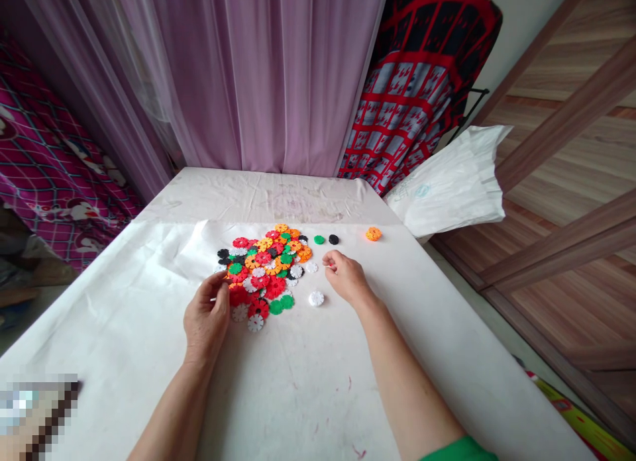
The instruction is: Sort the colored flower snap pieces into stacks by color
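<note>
A mixed heap of plastic snowflake discs (263,259) in red, orange, green, black and white lies on the white-covered table. At the heap's left edge is my left hand (207,315), its fingers loosely bent and thumb apart, touching the outer discs. My right hand (345,275) is to the right of the heap, thumb and fingers pinched together; a tiny bit of white and red shows at the tips, too small to name. Close by are a loose white disc (311,267) and a small white stack (316,299). Farther back sit a green disc (318,240), a black disc (333,239) and an orange stack (373,234).
A white sheet covers the table (298,395). A white bag (452,183) hangs at its right rear edge. Behind stand a purple curtain (268,77) and a red-patterned cloth (402,83). A blurred-out object (34,414) is at the lower left.
</note>
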Demonstrator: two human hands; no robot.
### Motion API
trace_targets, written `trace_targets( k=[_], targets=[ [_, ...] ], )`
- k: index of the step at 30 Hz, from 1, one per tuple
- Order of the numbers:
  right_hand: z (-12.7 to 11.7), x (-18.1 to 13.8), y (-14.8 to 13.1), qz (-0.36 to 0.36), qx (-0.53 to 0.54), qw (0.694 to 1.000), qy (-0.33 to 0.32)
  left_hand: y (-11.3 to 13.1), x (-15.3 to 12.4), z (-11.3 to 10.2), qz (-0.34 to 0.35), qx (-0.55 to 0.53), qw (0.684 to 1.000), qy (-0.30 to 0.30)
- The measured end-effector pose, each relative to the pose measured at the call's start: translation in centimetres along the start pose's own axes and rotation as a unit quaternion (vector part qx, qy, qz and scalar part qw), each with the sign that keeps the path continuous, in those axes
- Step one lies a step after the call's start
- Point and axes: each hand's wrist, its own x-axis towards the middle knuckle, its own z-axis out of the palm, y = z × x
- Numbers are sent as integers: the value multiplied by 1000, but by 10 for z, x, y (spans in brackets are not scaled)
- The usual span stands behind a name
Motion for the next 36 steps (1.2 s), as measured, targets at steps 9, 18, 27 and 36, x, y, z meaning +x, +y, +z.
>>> trace_targets(
  k=[9,18,27,36],
  targets=[
    [42,15,4,-15,46,999,13,-1,0,1,6,4,1000,5],
    [35,-12,27,66,375,925,6,-5,2,0,13,4,1000,-2],
    [35,-55,30,11,419,908,4,-5,3,1,17,4,1000,2],
    [34,-58,19,-84,210,973,49,-5,2,0,16,-2,1000,-3]
  ],
)
